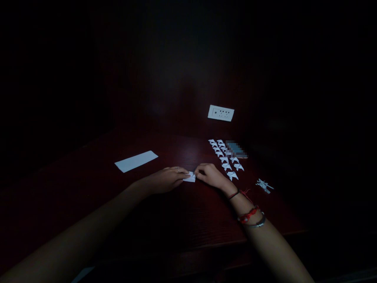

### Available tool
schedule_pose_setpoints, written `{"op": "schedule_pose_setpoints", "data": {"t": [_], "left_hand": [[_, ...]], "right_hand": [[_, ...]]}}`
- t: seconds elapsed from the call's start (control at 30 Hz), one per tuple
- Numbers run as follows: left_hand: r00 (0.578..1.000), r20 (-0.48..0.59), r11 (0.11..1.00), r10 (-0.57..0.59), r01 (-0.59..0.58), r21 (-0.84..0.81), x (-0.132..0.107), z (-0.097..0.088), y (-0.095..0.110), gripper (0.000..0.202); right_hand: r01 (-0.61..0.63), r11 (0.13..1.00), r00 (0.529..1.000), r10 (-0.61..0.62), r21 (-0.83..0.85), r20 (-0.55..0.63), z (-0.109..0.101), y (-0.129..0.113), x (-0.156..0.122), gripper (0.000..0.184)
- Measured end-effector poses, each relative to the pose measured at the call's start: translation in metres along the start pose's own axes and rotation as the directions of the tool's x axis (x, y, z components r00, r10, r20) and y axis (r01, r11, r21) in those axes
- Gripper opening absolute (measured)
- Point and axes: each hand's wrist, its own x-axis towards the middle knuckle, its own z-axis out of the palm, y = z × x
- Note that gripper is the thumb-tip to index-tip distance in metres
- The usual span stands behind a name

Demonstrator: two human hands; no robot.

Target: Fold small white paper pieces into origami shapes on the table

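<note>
A small white piece of folded paper [190,177] lies on the dark red wooden table [176,220] in the middle of the view. My left hand [166,179] pinches its left edge with the fingers closed. From the other side my right hand [209,175] pinches the paper too, fingers pressed together. Red string bracelets and a dark bangle [250,216] ring my right wrist. The room is very dark.
A white paper strip [136,161] lies to the left. Several small folded white paper pieces [226,159] stand in rows to the right, beside a dark blurred object [235,149]. Another folded paper shape [264,185] rests farther right. A white wall socket [220,113] is behind.
</note>
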Motion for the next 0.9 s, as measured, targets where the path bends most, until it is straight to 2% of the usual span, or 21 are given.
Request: {"op": "schedule_pose_setpoints", "data": {"t": [0.23,0.47,0.77,0.9], "left_hand": [[0.998,0.037,0.989,-0.046,0.041,0.142,-0.003,0.001,0.003,0.035],[0.995,0.088,0.971,-0.039,0.017,0.240,-0.002,0.002,0.000,0.040],[0.996,0.080,0.967,-0.041,0.019,0.252,0.003,-0.001,0.005,0.050],[0.995,0.086,0.965,-0.050,0.026,0.263,0.004,-0.002,0.005,0.054]], "right_hand": [[-0.137,0.986,0.990,0.133,-0.091,-0.049,0.007,0.003,0.002,0.014],[-0.201,0.955,0.980,0.196,-0.219,-0.044,0.012,0.004,0.006,0.020],[-0.276,0.886,0.959,0.282,-0.371,-0.041,0.014,-0.002,0.006,0.019],[-0.259,0.916,0.966,0.255,-0.305,-0.053,0.009,-0.001,0.004,0.019]]}}
